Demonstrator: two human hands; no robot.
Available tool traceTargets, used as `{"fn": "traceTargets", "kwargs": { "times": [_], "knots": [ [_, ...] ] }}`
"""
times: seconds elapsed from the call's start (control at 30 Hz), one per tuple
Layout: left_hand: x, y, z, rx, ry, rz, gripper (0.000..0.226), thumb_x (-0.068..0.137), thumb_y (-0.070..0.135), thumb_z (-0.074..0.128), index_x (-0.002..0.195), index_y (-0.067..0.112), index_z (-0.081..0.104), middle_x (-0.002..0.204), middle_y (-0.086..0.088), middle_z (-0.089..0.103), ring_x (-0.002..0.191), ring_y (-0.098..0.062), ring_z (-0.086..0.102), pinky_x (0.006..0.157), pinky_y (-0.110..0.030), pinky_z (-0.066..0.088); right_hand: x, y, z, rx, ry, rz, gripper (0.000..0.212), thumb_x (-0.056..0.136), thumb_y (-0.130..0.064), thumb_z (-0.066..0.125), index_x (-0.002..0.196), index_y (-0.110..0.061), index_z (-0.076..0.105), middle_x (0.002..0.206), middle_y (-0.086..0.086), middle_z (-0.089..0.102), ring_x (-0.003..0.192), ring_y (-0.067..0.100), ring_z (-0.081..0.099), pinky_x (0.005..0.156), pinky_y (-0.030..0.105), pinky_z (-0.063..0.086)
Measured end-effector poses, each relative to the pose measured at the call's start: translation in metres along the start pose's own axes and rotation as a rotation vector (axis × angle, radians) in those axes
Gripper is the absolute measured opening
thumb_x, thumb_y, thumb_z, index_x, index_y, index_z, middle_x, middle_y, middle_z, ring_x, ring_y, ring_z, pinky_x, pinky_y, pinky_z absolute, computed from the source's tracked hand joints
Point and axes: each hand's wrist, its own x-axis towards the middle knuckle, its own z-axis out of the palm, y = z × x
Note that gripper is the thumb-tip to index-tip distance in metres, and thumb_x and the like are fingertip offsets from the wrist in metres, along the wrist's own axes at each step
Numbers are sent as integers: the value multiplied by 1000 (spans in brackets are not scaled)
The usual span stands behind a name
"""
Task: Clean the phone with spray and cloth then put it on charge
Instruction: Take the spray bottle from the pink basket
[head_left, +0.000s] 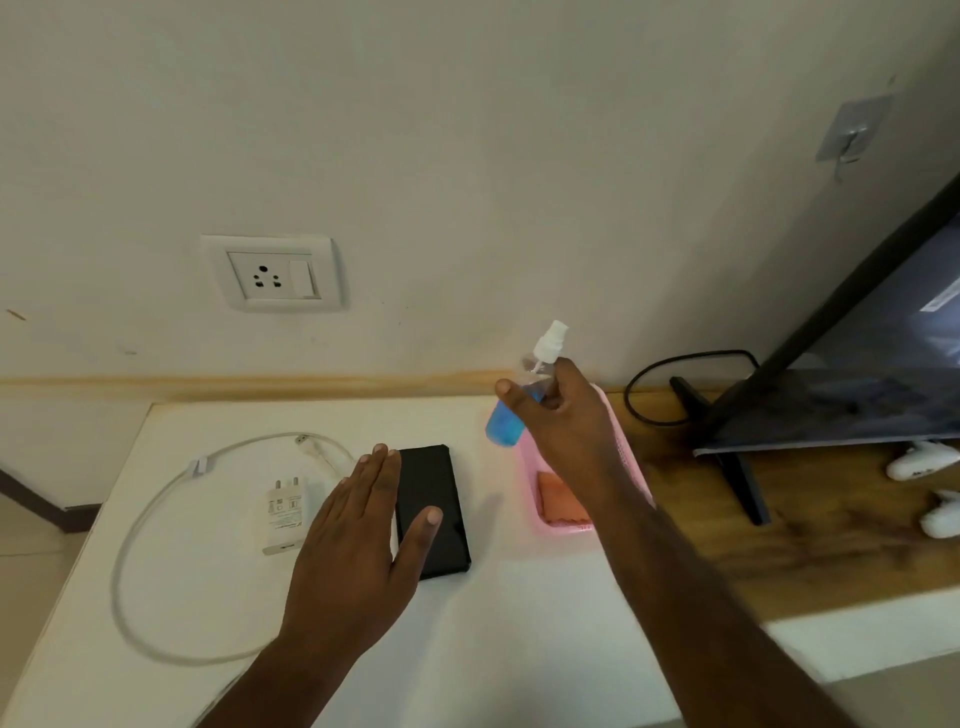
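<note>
— Near the worktop's middle: phone (432, 512), flat under the left hand (358, 540), fingers straight.
— Right hand (563, 421) gripping the spray bottle (519, 400), held up. Next: aim nozzle, then squirt.

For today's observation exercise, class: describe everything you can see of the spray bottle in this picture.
The spray bottle is small, of clear plastic as it looks, with a white pump nozzle on top and blue liquid filling its lower part. It is tilted, nozzle up and to the right, base down and to the left. The right hand grips it around the middle, lifted off the surface, above the far end of the pink tray and to the right of the black phone. Only the hand touches it.
</note>
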Motion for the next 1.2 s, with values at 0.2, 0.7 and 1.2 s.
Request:
{"fn": "traceTargets", "kwargs": {
  "times": [0.2,0.7,1.2],
  "knots": [
    [5,6,-15,-527,98,-99,55,94,69,34,136,39,53,132,27,60,124,4,53,99,-19,47,-65,-18,42,210,-267,-11,58,63,-80,62,111,-47,55,101,-27,65,95,-1,64,68,11,51],
    [20,6,-32,-1015,-76,-158,28,102,26,47,118,13,66,110,-6,76,105,-23,71,85,-30,58,-101,18,74,217,-496,-6,52,70,-72,65,107,-36,58,89,-6,67,81,15,67,71,23,56],
    [24,4,-25,-1041,-94,-148,39,93,36,54,124,16,65,115,-4,74,110,-21,69,94,-30,56,-98,25,78,166,-444,-19,50,71,-72,64,107,-39,54,90,-19,64,84,4,65,72,20,55]
  ]
}}
